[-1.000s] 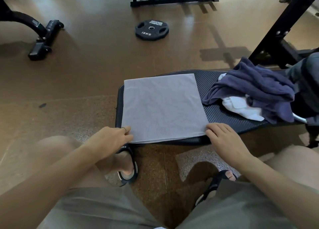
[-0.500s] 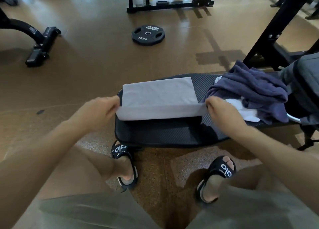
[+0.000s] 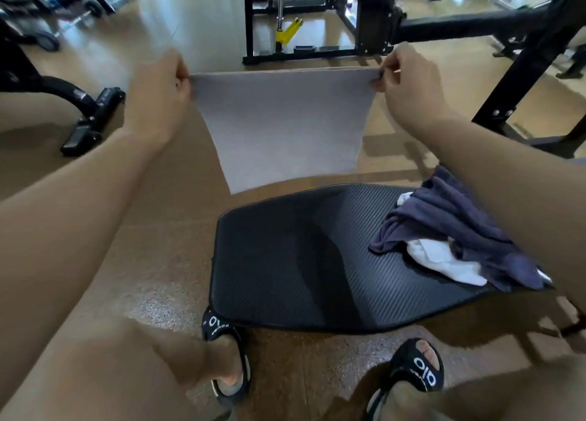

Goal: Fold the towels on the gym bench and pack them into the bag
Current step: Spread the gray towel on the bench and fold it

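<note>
Fingers (image 3: 182, 76) of our left hand (image 3: 155, 97) pinch one top corner of the grey towel (image 3: 280, 129), and our right hand (image 3: 407, 84) pinches the other, stretching its upper edge taut. We hold it up in the air so it hangs flat beyond the far edge of the black padded surface (image 3: 301, 262). On that surface's right end lies a crumpled dark blue towel (image 3: 444, 217) over a white towel (image 3: 444, 262).

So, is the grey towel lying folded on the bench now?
No. The grey towel hangs in the air above the bench, the left hand and right hand pinching its top corners.
</note>
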{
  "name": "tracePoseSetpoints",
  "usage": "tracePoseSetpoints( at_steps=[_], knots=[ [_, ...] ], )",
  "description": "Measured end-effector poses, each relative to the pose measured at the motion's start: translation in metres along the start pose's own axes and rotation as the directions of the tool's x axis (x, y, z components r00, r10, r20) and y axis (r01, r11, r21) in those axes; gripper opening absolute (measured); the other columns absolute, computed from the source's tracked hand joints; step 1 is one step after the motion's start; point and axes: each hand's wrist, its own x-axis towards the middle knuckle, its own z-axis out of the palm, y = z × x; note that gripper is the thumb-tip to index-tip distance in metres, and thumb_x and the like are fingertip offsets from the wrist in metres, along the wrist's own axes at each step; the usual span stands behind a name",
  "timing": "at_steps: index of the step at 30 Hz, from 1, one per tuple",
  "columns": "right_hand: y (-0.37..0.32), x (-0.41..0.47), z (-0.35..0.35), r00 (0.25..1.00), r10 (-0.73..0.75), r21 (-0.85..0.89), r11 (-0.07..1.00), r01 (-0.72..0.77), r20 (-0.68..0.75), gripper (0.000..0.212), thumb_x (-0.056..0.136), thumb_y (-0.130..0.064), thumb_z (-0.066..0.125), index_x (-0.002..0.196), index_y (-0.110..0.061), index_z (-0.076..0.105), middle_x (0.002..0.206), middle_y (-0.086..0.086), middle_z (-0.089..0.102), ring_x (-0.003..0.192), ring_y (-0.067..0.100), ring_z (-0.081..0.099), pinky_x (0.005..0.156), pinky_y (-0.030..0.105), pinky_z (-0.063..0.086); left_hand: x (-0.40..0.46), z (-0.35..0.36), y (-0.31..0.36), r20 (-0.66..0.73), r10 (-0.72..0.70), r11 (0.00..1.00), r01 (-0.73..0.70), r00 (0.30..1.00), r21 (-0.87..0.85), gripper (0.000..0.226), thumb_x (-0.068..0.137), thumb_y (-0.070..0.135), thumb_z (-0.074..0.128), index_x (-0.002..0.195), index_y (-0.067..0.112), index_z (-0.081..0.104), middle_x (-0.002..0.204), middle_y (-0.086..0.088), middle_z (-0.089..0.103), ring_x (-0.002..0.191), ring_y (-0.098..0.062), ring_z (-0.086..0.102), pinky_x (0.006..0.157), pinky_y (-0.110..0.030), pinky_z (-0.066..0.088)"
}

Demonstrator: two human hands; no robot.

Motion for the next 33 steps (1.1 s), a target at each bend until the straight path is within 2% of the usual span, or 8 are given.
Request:
tracePoseSetpoints(
  at_steps=[4, 7, 10, 12, 15, 18, 29, 33],
  knots=[
    [0.027, -0.039, 0.010, 1.000, -0.005, 0.028, 1.000, 0.005, -0.001, 0.013, 0.099, -0.012, 0.045, 0.100, -0.005, 0.056, 0.100, 0.017, 0.065, 0.092, 0.032, 0.060, 0.078, 0.044, 0.048, -0.039, 0.015, -0.008, 0.026, 0.110, 0.994, -0.109, 0.994, -0.029, 0.008, 0.096, 0.011, 0.057, 0.099, 0.005, 0.061, 0.087, -0.022, 0.067, 0.076, -0.036, 0.061, 0.065, -0.045, 0.047],
    [0.063, -0.104, 0.029, 0.995, -0.032, -0.047, 0.998, 0.037, 0.098, 0.010, 0.100, -0.008, 0.047, 0.097, -0.004, 0.055, 0.091, 0.016, 0.060, 0.080, 0.033, 0.055, 0.071, 0.042, 0.041, -0.106, 0.037, -0.020, 0.192, 0.222, 0.974, -0.209, 0.956, -0.087, 0.006, 0.097, 0.013, 0.061, 0.092, 0.015, 0.060, 0.081, -0.003, 0.066, 0.067, -0.024, 0.059, 0.061, -0.041, 0.050],
    [0.105, -0.182, 0.052, 0.935, -0.040, -0.138, 0.986, 0.094, 0.351, 0.005, 0.098, -0.007, 0.047, 0.095, -0.009, 0.051, 0.090, 0.012, 0.055, 0.076, 0.035, 0.057, 0.068, 0.041, 0.042, -0.180, 0.063, -0.039, 0.442, 0.344, 0.935, -0.347, 0.828, -0.076, 0.008, 0.100, 0.019, 0.050, 0.093, 0.023, 0.054, 0.089, 0.009, 0.060, 0.068, -0.019, 0.061, 0.054, -0.034, 0.048],
    [0.125, -0.225, 0.061, 0.865, -0.057, -0.263, 0.941, 0.214, 0.498, 0.006, 0.096, -0.011, 0.048, 0.100, -0.014, 0.049, 0.103, 0.009, 0.055, 0.084, 0.037, 0.060, 0.071, 0.046, 0.048, -0.213, 0.075, -0.047, 0.537, 0.445, 0.876, -0.473, 0.717, -0.094, 0.008, 0.096, 0.020, 0.045, 0.092, 0.019, 0.051, 0.093, 0.005, 0.056, 0.064, -0.023, 0.059, 0.046, -0.031, 0.040],
    [0.136, -0.260, 0.065, 0.819, -0.201, -0.273, 0.878, 0.394, 0.537, 0.022, 0.083, 0.001, 0.067, 0.102, -0.006, 0.057, 0.114, 0.014, 0.062, 0.103, 0.035, 0.064, 0.083, 0.045, 0.055, -0.235, 0.085, -0.049, 0.582, 0.515, 0.811, -0.578, 0.629, -0.093, 0.009, 0.092, 0.011, 0.054, 0.085, 0.016, 0.051, 0.091, -0.001, 0.054, 0.062, -0.027, 0.054, 0.045, -0.032, 0.033],
    [0.135, -0.274, 0.065, 0.809, -0.363, -0.240, 0.827, 0.509, 0.463, 0.018, 0.082, -0.003, 0.059, 0.100, -0.004, 0.060, 0.115, 0.016, 0.065, 0.110, 0.032, 0.061, 0.098, 0.037, 0.045, -0.249, 0.086, -0.049, 0.598, 0.534, 0.792, -0.601, 0.598, -0.106, 0.021, 0.085, 0.003, 0.069, 0.084, 0.016, 0.053, 0.089, -0.001, 0.054, 0.063, -0.026, 0.053, 0.046, -0.033, 0.034],
    [0.133, -0.286, 0.051, 0.764, -0.406, -0.286, 0.755, 0.590, 0.502, 0.024, 0.085, -0.012, 0.050, 0.102, -0.006, 0.066, 0.115, 0.012, 0.066, 0.109, 0.032, 0.062, 0.101, 0.039, 0.043, -0.261, 0.082, -0.047, 0.637, 0.552, 0.748, -0.658, 0.538, -0.092, 0.032, 0.071, 0.004, 0.074, 0.088, 0.021, 0.053, 0.089, 0.001, 0.056, 0.069, -0.023, 0.058, 0.058, -0.034, 0.046],
    [0.113, -0.283, 0.050, 0.772, -0.310, -0.356, 0.750, 0.557, 0.555, 0.021, 0.084, -0.009, 0.046, 0.097, -0.006, 0.063, 0.107, 0.014, 0.062, 0.111, 0.038, 0.058, 0.104, 0.044, 0.041, -0.260, 0.074, -0.024, 0.669, 0.527, 0.701, -0.713, 0.524, 0.006, 0.026, 0.075, 0.030, 0.074, 0.092, 0.022, 0.057, 0.085, 0.001, 0.061, 0.075, -0.023, 0.060, 0.068, -0.038, 0.049]
  ],
)
